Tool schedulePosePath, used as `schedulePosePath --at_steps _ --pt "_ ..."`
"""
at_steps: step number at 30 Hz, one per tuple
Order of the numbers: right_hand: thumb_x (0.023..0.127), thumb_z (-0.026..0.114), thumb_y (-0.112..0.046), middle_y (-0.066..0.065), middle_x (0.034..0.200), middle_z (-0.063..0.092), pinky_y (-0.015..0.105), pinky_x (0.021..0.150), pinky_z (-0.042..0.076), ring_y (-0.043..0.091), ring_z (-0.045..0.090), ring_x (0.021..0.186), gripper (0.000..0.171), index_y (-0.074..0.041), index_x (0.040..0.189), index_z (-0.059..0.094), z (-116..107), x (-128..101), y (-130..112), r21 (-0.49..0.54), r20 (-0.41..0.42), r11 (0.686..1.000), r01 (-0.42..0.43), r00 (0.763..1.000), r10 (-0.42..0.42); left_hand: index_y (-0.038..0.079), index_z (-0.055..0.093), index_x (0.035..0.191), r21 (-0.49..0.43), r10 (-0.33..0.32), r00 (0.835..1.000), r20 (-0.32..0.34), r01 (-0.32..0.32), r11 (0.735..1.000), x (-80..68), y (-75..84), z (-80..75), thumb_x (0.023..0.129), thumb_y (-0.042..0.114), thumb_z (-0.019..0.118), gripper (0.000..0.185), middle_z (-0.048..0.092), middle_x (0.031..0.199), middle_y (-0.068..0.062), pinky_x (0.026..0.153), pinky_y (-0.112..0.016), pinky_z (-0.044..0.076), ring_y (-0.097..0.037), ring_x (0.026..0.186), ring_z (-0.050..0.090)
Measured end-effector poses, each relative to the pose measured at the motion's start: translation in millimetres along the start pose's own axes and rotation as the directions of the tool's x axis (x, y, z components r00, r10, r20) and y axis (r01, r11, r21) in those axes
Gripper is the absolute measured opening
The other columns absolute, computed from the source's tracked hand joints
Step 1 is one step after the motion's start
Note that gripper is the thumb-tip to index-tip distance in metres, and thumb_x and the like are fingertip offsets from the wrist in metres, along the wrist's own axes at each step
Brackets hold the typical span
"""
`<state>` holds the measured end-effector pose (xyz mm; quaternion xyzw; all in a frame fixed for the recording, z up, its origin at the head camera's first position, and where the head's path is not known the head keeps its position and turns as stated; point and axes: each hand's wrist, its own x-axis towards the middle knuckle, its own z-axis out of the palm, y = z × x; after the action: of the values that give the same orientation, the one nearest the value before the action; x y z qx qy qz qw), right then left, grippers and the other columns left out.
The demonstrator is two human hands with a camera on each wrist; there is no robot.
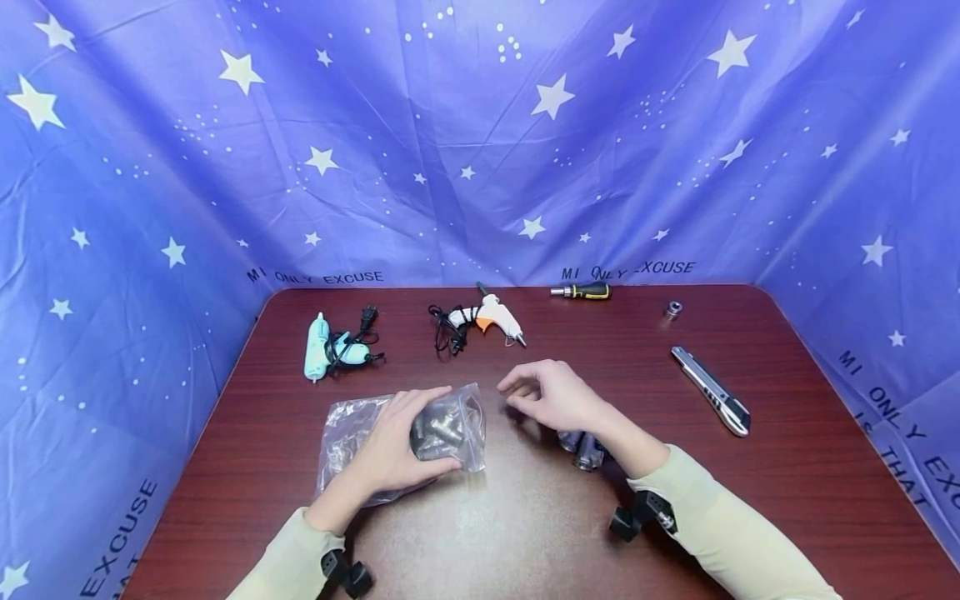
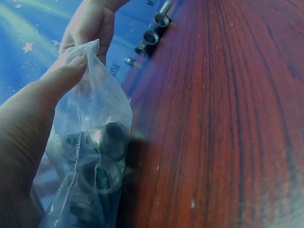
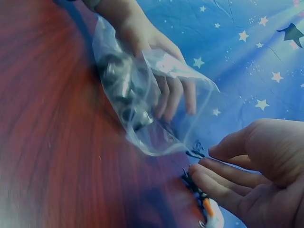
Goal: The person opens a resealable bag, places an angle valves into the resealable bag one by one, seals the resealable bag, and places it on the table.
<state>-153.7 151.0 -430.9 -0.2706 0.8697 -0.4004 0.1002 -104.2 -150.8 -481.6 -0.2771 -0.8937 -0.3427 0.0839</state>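
My left hand (image 1: 390, 446) grips a clear plastic bag (image 1: 474, 421), with thumb and fingers spread to either side of it. Inside the bag are several metal pieces (image 1: 447, 431) that look like sockets; in the left wrist view, round open ends (image 2: 114, 140) show through the plastic. The right wrist view has left-hand fingers (image 3: 175, 97) visible through the film near the bag's mouth. My right hand (image 1: 558, 397) hovers just right of that mouth, fingers loosely bent and holding nothing. Beneath its wrist lie dark cylindrical sockets (image 1: 588, 454), partly hidden by the arm.
Toward the back of the brown table (image 1: 495, 533) lie a light-blue glue gun (image 1: 317, 348), a white-and-orange glue gun (image 1: 497, 317) with its cord, a black-and-yellow screwdriver (image 1: 588, 291) and a small metal socket (image 1: 672, 310). A utility knife (image 1: 711, 392) rests at the right. Starry cloth surrounds the table.
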Motion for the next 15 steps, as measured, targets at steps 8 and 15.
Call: schedulePosePath --at_steps 8,15 --pt "0.092 0.08 -0.013 -0.002 0.09 0.078 0.032 0.076 0.063 0.009 0.073 0.082 0.015 -0.008 0.106 0.079 -17.7 -19.0 11.3 -0.277 -0.045 0.958 0.072 0.995 -0.087 0.019 0.054 0.155 0.002 -0.011 1.0 0.01 0.011 1.0 -0.3 1.3 -3.3 0.071 0.056 0.094 0.1 0.067 0.14 0.004 0.113 -0.059 0.047 -0.02 0.128 0.061" --pt "0.083 0.088 -0.027 0.002 0.086 0.071 0.034 0.071 0.058 0.017 0.069 0.078 0.024 -0.011 0.094 0.075 -22.1 -45.2 19.3 -0.522 -0.037 0.846 0.105 0.989 -0.145 0.022 0.052 0.155 -0.012 -0.032 0.999 0.02 0.032 0.999 -0.5 2.2 -4.9 0.072 0.053 0.094 0.097 0.066 0.143 0.004 0.116 -0.062 0.043 -0.022 0.133 0.06"
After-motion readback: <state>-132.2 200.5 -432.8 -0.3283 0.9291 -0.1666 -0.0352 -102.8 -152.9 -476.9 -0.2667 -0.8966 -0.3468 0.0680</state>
